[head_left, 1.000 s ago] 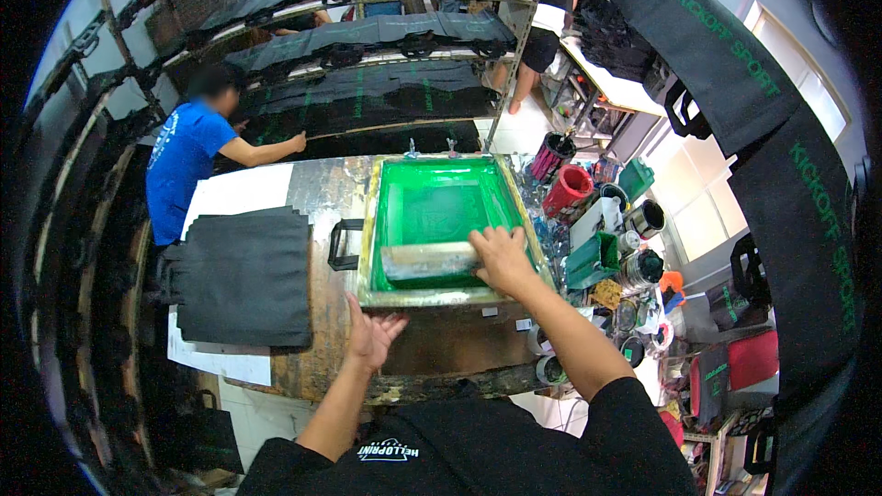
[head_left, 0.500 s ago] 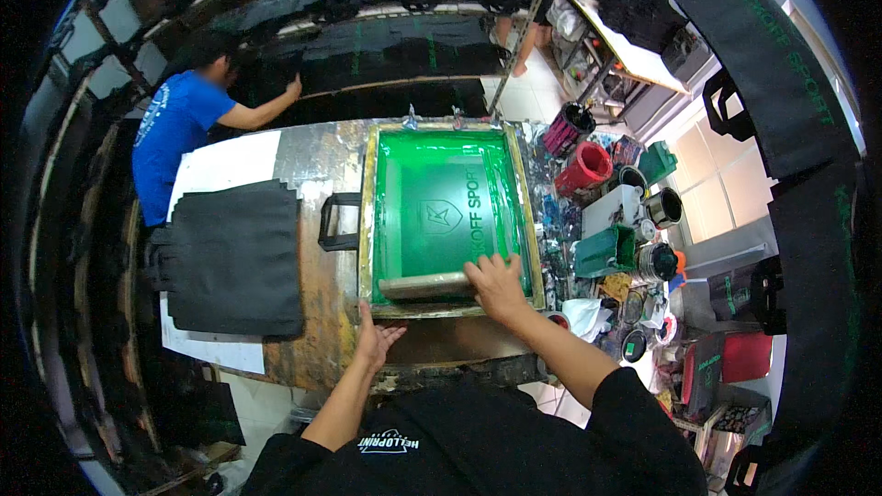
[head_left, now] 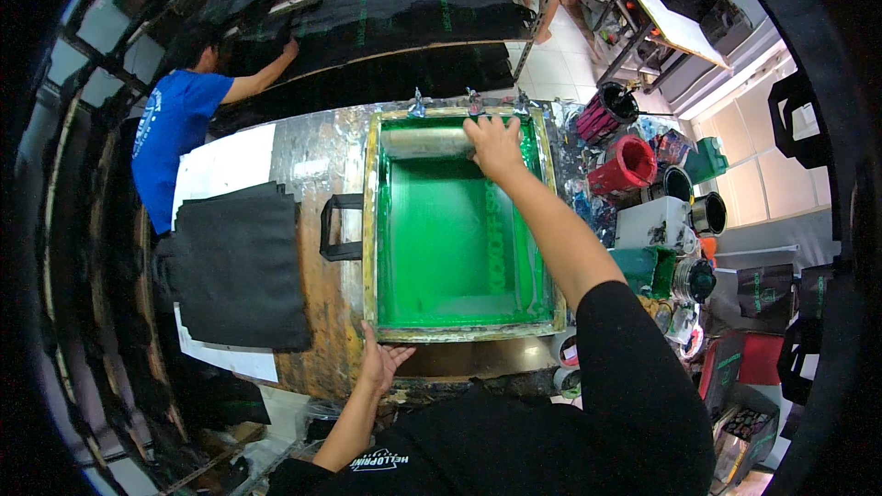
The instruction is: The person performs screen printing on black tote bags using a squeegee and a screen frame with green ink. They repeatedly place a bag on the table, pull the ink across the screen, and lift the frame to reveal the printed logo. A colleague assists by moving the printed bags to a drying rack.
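Observation:
A wooden-framed printing screen (head_left: 370,220) with a bright green mesh lies flat on the stained work table (head_left: 312,156). My right hand (head_left: 494,142) grips a squeegee (head_left: 427,141) lying across the far end of the mesh. At the near left corner of the frame my left hand (head_left: 381,363) presses on the wood with fingers spread. The handles of a black bag (head_left: 338,228) stick out from under the left side of the screen.
A stack of black bags (head_left: 237,266) lies on white paper to the left. A person in a blue shirt (head_left: 173,129) reaches to dark racks at the back. Ink tubs, cans and a red bucket (head_left: 629,165) crowd the right side.
My right hand has pushed the squeegee from the near end of the screen up to the far end. My left hand stays at the near left frame corner.

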The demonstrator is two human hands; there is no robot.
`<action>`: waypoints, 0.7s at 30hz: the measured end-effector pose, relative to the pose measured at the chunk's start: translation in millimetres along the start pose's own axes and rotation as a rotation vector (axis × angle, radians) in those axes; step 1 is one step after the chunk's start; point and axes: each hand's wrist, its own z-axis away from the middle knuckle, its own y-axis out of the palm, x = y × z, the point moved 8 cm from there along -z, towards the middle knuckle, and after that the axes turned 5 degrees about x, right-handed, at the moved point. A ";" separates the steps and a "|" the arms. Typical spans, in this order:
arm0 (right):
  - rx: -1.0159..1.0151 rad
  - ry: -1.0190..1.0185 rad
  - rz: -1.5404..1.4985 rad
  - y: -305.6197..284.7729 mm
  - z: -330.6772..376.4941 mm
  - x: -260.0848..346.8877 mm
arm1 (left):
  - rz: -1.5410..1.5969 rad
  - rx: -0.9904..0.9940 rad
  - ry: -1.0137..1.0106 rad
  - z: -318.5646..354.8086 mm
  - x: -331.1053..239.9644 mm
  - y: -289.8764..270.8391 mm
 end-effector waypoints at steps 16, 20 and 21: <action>-0.084 -0.036 -0.009 11.3 -24.9 -3.1 | -1.379 -0.152 1.201 -68.1 -249.7 154.0; -0.150 -0.046 -0.022 3.0 -12.1 0.6 | -1.757 -0.311 1.544 -126.4 -297.2 240.0; -0.157 -0.051 -0.026 0.2 -10.4 2.4 | -1.805 -0.294 1.511 -150.9 -298.4 239.9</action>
